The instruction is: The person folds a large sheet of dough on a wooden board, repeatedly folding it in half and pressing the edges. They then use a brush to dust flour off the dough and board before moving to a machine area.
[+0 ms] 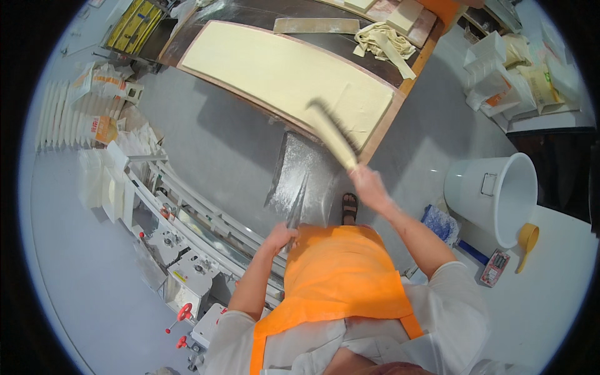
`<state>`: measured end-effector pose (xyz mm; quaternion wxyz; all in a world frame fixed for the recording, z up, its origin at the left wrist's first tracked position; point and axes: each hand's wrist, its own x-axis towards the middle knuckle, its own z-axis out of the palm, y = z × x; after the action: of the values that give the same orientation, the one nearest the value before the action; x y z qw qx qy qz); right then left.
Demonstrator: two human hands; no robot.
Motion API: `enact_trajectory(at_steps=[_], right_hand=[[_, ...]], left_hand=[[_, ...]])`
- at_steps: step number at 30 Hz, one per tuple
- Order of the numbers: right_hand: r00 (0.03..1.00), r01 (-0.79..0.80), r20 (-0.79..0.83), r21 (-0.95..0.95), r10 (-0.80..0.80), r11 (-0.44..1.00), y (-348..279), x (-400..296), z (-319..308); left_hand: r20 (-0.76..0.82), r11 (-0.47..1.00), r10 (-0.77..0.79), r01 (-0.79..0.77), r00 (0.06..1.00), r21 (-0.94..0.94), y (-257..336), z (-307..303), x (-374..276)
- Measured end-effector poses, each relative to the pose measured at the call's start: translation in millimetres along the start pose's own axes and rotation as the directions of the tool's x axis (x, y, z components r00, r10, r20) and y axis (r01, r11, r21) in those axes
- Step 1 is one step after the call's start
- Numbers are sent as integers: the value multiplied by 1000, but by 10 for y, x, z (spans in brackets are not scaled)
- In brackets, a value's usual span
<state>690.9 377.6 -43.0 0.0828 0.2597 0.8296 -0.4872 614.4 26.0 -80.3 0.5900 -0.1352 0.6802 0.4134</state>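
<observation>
My right hand (370,188) grips the handle of a bench brush (335,138) with a pale back and dark bristles. The brush is blurred and sits over the near right part of a long, pale rolled dough sheet (281,65). Under the dough a board (396,101) shows along its rim. Lower and closer to my body, my left hand (280,238) is closed around the grey handle of a flour-dusted flat pan (311,164), which appears below the table's near edge.
Dough strips (384,44) lie heaped beside a long flat bar (316,26) on the dark worktable (225,10). On my left runs a white machine (197,272) with red handwheels. A white bucket (473,187), yellow scoop (528,239) and blue-handled brush (443,225) are at right.
</observation>
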Motion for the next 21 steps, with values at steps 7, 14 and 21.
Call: enact_trajectory(at_steps=[7,14,21], right_hand=[[979,169,-109,-39,-172,985,-312,69,669],[990,-141,21,301,142,943,-524,299,1278],[733,-521,-276,360,621,774,-7,-1089,1024]], left_hand=[[61,999,47,-45,997,-27,32,-645,151],[64,991,108,-113,992,78,196,-1589,224],[32,991,108,-111,994,80,447,-2471,597]])
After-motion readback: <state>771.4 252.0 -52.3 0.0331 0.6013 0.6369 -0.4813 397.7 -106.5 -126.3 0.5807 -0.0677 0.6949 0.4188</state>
